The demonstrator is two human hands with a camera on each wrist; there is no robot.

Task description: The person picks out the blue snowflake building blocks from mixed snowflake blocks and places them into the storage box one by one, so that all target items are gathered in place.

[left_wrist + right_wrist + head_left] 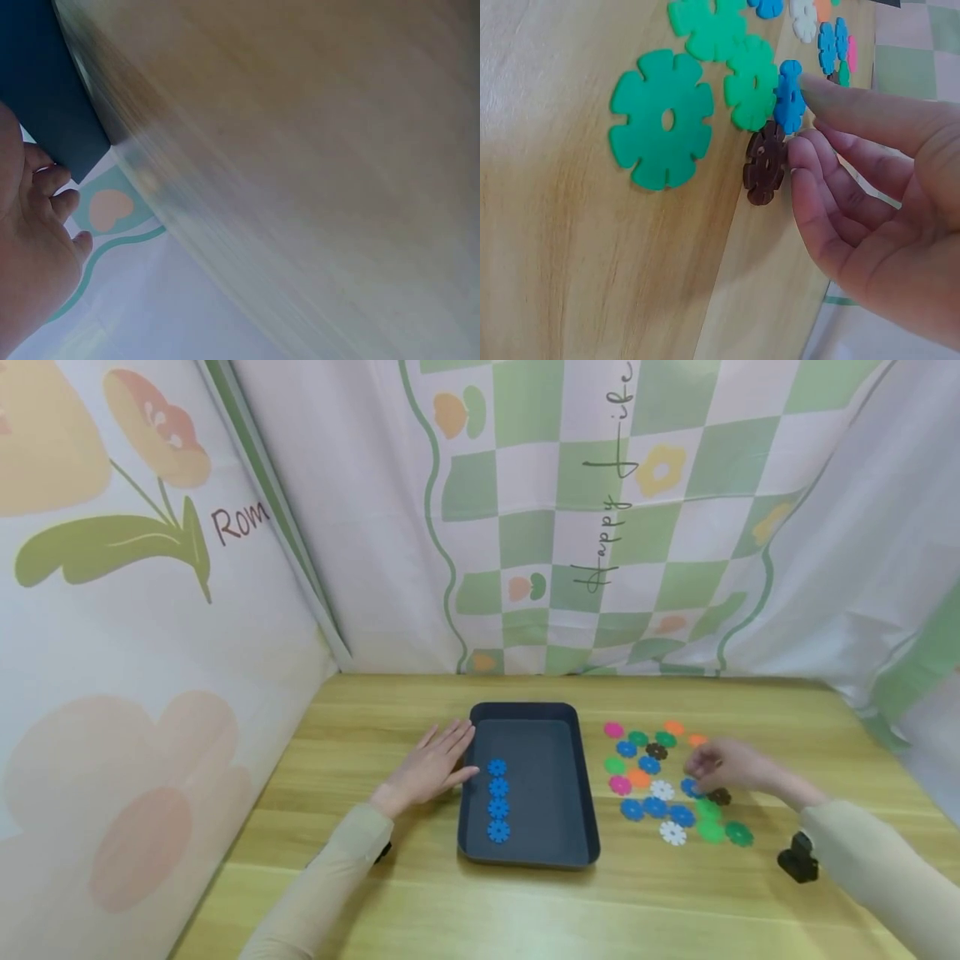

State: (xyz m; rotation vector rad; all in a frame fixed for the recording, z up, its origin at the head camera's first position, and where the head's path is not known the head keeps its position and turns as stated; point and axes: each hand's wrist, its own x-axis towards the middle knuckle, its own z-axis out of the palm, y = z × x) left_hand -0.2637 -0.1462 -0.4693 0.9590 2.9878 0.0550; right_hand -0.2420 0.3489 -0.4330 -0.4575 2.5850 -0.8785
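Observation:
My left hand (429, 770) rests with straight fingers against the left rim of a dark grey tray (543, 835). Inside the tray, several blue notched plastic discs (498, 808) form a column along the left side. In the left wrist view, the fingers lie by the tray's corner (64, 112). Over the pile at right hovers my right hand (727, 766), fingers bent and thumb apart from them. Its thumb tip is right at a blue notched disc (789, 97), and its other fingertips are close to a brown disc (765, 163). Both discs lie on the table.
Notched discs in pink, orange, white, green and blue lie loose right of the tray, among them a dark green disc (738, 834) and a white disc (672, 833). Curtains (525, 635) border the wooden table (510, 910) at the back and left.

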